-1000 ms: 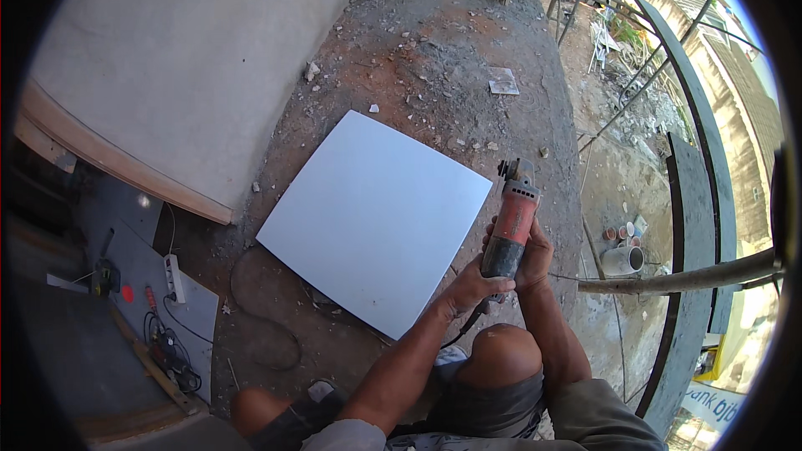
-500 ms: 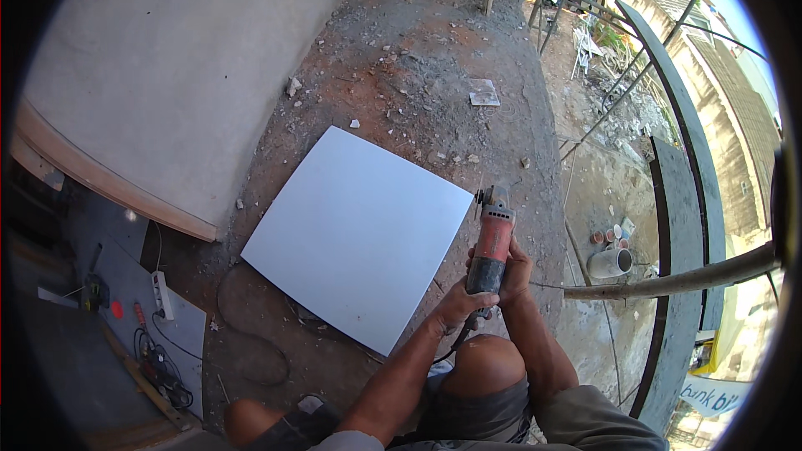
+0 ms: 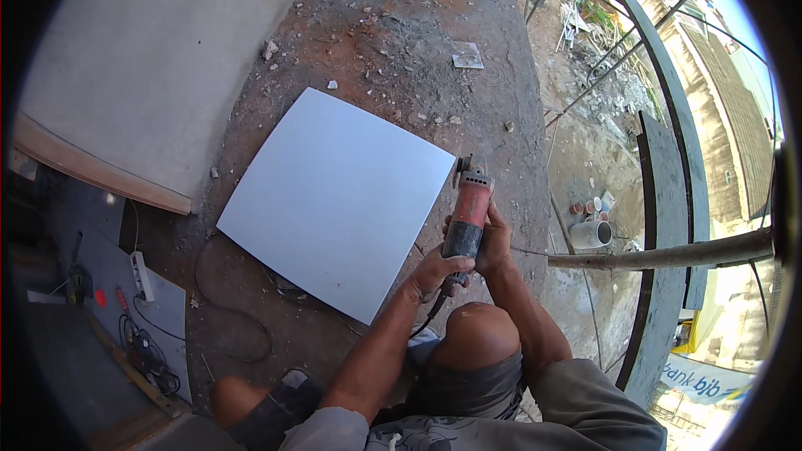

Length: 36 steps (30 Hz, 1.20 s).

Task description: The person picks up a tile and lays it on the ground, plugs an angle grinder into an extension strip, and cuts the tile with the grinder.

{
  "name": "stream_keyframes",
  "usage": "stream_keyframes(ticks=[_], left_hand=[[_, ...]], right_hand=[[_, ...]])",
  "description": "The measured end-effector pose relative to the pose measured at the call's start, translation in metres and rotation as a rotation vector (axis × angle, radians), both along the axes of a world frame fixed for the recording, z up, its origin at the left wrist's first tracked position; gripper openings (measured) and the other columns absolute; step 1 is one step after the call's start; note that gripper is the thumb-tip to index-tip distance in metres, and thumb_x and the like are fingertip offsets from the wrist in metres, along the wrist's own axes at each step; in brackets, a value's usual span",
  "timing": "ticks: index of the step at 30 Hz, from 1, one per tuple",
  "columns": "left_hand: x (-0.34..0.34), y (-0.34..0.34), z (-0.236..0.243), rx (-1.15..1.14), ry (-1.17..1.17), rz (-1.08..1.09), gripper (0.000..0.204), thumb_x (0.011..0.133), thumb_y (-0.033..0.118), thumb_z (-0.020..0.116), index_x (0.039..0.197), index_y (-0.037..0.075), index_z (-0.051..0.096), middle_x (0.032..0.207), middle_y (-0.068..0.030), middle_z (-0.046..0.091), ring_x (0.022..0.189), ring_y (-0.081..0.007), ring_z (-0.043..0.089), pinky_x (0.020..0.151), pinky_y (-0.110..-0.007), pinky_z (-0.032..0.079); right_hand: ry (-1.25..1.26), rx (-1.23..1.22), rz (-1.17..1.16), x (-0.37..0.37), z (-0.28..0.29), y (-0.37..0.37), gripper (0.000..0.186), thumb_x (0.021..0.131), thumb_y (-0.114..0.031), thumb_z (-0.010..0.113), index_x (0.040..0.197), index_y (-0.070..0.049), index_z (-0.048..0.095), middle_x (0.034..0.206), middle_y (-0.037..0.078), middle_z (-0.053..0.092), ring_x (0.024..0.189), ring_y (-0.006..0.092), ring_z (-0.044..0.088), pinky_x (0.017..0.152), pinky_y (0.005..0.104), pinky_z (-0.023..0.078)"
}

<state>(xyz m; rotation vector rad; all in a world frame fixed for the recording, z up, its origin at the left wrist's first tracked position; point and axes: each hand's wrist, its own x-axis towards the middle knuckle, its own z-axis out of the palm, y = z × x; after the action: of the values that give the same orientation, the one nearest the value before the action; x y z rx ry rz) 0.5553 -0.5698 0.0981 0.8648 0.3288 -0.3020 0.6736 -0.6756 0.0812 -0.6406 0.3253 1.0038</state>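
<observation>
Both my hands grip a red and black angle grinder (image 3: 471, 205), which points away from me with its head at the far end. My left hand (image 3: 435, 272) is closed round the black rear end, where the cord comes out. Farther forward, my right hand (image 3: 494, 238) wraps the body from the right side. The grinder's disc (image 3: 463, 164) sits at the right corner of a large white square tile (image 3: 334, 200); whether it touches the edge I cannot tell. Something dark under the tile's near edge lifts it off the dirt floor.
A plastered wall (image 3: 167, 50) rises at the left. Lower left, a white power strip (image 3: 142, 276) and corded tools (image 3: 150, 355) lie on a grey board. A wooden pole (image 3: 660, 259) and dark planks (image 3: 668, 200) edge the right side, with a white bucket (image 3: 592, 235) beyond. Rubble dots the floor.
The view has shifted, so the tile, floor and hands all sit higher and farther left in it. My grip on the grinder stays the same, its disc still by the tile's right corner.
</observation>
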Motion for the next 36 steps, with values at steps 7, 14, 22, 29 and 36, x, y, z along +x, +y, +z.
stream_keyframes(ticks=[7,14,22,29,36], left_hand=[[-0.015,0.015,0.001,0.033,-0.058,0.023,0.044,0.073,0.038,0.074,0.099,0.007,0.057,0.084,-0.0045,0.059,0.064,-0.0123,0.062,0.042,-0.024,0.047],[-0.022,0.017,0.009,-0.009,-0.129,0.133,0.047,0.071,0.035,0.076,0.102,0.005,0.056,0.076,-0.0051,0.059,0.057,-0.0134,0.061,0.041,-0.026,0.047],[-0.036,0.023,0.004,0.003,-0.093,0.160,0.048,0.069,0.028,0.077,0.104,0.004,0.055,0.073,-0.0072,0.060,0.054,-0.0149,0.061,0.040,-0.027,0.047],[-0.063,0.028,-0.004,0.141,0.065,0.199,0.055,0.063,0.027,0.078,0.106,0.004,0.054,0.071,-0.0094,0.058,0.046,-0.0171,0.057,0.034,-0.030,0.046],[-0.090,0.039,0.017,0.350,0.192,0.200,0.075,0.065,0.028,0.077,0.123,-0.004,0.041,0.080,-0.0145,0.061,0.058,-0.0205,0.062,0.041,-0.033,0.050]], right_hand=[[-0.052,0.065,0.086,-0.010,0.016,0.016,0.072,0.090,-0.065,0.041,0.115,0.002,0.053,0.101,0.020,0.064,0.088,0.0347,0.065,0.078,0.0472,0.055],[-0.103,0.097,0.082,-0.013,0.029,0.021,0.064,0.092,-0.055,0.042,0.119,0.003,0.050,0.107,0.022,0.062,0.095,0.0374,0.061,0.087,0.0497,0.049],[-0.143,0.045,0.176,-0.024,0.030,0.029,0.063,0.094,-0.054,0.040,0.121,0.002,0.050,0.107,0.021,0.062,0.094,0.0348,0.062,0.085,0.0470,0.051],[-0.147,-0.148,0.243,-0.048,0.027,0.045,0.068,0.093,-0.060,0.041,0.127,-0.001,0.046,0.107,0.020,0.062,0.092,0.0328,0.062,0.084,0.0444,0.051],[-0.242,-0.245,0.420,-0.065,0.015,0.056,0.060,0.088,-0.054,0.058,0.116,-0.001,0.049,0.096,0.012,0.062,0.086,0.0237,0.063,0.079,0.0362,0.052]])
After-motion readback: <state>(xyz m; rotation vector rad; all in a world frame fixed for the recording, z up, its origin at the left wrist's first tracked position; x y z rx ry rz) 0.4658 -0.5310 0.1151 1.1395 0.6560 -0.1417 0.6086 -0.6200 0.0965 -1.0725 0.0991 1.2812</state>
